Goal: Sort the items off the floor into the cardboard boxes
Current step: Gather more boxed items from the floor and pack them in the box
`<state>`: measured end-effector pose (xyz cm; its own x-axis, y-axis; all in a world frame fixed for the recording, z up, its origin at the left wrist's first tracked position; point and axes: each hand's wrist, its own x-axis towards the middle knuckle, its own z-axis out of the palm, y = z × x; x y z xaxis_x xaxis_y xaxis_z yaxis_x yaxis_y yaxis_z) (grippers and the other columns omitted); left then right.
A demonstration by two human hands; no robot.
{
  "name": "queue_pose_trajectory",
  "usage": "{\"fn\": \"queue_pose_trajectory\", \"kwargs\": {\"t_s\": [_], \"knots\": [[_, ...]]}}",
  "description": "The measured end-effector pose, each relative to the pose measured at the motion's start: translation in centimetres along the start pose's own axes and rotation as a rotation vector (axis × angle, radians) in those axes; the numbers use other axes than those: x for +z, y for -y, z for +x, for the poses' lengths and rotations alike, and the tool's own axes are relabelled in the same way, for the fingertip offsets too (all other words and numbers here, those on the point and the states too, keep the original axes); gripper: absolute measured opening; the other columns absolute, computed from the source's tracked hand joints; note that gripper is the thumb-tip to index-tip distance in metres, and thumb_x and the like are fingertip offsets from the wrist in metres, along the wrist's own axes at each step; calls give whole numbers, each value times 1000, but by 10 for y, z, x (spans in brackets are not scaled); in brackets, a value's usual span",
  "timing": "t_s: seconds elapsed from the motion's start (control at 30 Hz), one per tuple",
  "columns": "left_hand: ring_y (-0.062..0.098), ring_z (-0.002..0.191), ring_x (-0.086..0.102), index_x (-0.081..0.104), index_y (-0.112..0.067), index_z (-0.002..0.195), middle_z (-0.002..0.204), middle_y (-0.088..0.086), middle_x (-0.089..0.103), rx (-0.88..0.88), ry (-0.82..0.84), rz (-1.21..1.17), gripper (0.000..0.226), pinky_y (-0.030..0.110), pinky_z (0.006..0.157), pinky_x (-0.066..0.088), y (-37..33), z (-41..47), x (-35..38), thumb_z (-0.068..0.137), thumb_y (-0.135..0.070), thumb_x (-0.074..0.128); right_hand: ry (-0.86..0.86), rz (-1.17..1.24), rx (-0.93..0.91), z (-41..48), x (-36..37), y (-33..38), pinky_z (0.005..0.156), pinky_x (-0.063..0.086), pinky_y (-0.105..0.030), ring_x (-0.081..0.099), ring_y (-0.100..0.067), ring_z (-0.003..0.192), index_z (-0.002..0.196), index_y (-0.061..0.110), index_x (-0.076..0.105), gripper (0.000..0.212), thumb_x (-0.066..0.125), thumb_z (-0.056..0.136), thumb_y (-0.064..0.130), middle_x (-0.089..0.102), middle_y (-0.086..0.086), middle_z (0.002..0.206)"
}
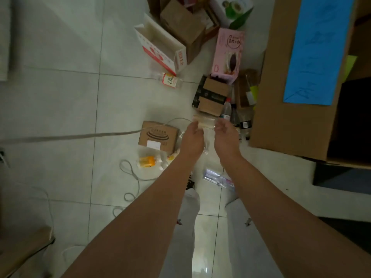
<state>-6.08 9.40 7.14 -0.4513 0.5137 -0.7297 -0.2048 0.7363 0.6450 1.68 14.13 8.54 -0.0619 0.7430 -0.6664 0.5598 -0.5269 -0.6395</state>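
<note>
We reach down with both arms; our left hand (192,140) and right hand (226,137) grip the ends of a pale flat packet (204,122) above the tiled floor (60,97). Beside them lie a small brown carton (158,136), a pink box (228,55) and a large cardboard box (281,109).

Head camera, looking steeply down from standing height

The one view sits on the person's head and faces forward and down at the tiled floor (60,109). Both forearms run up from the bottom edge, and the hands meet near the middle, well below the lens. The wide angle bends the tile joints. A large cardboard box (281,109) fills the right side, closer to the lens than the scattered packages left of it. There is no second view to share any part.
</note>
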Motion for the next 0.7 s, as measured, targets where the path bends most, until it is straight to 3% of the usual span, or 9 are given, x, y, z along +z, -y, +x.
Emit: {"fn": "queue_pose_trajectory", "kwargs": {"t_s": [0.07,0.13,0.17,0.27,0.37,0.43,0.53,0.63,0.7], "knots": [[36,130,44,45,8,133,137,24,48,-61,42,41,38,31,100,35,21,3,-3,97,-3,40,28,12,105,4,16,-15,106,43,-42,55,-26,121,133,10,54,36,41,99,8,58,-11,130],[53,118,46,45,22,120,124,40,49,-112,54,20,31,46,90,41,47,8,-7,95,5,39,65,-44,152,7,31,-32,106,43,-41,55,-26,121,133,9,55,36,44,99,9,58,-11,131],[56,113,47,46,24,116,119,44,49,-128,50,2,28,47,85,41,61,10,-8,94,8,38,88,-71,174,8,39,-41,105,44,-41,56,-26,120,131,8,56,35,46,98,9,59,-11,130],[37,108,55,53,9,121,114,25,58,-150,-30,13,31,30,89,45,96,20,-16,95,2,36,167,-92,238,19,64,-70,105,43,-43,56,-29,119,128,7,58,35,46,95,6,61,-14,128],[17,95,48,57,-8,109,101,5,51,-116,-89,63,26,19,75,37,130,40,-27,92,-6,37,246,-87,272,36,91,-98,105,44,-41,56,-24,108,130,4,58,38,46,94,4,60,-10,117],[17,101,49,56,-10,115,106,3,52,-113,-129,71,29,23,86,37,150,62,-37,94,-2,38,279,-83,280,53,111,-117,105,43,-41,53,-22,105,132,6,56,38,47,95,6,56,-8,114],[23,121,50,53,-10,130,131,8,56,-123,-221,157,39,33,103,39,178,106,-58,94,-4,41,318,-59,290,84,139,-142,97,45,-40,50,-22,97,132,4,54,37,47,96,7,53,-8,108],[24,125,50,51,-11,134,134,5,55,-70,-346,280,42,29,101,40,199,153,-83,93,-10,43,355,-108,279,118,165,-164,85,49,-38,52,-21,86,123,-5,56,34,46,97,12,54,-9,95],[25,121,52,53,-8,130,125,2,58,-25,-402,351,39,27,95,43,213,184,-98,92,-13,45,386,-175,261,137,183,-175,62,45,-24,48,-15,65,115,-6,60,34,44,98,19,51,-3,76]]}}
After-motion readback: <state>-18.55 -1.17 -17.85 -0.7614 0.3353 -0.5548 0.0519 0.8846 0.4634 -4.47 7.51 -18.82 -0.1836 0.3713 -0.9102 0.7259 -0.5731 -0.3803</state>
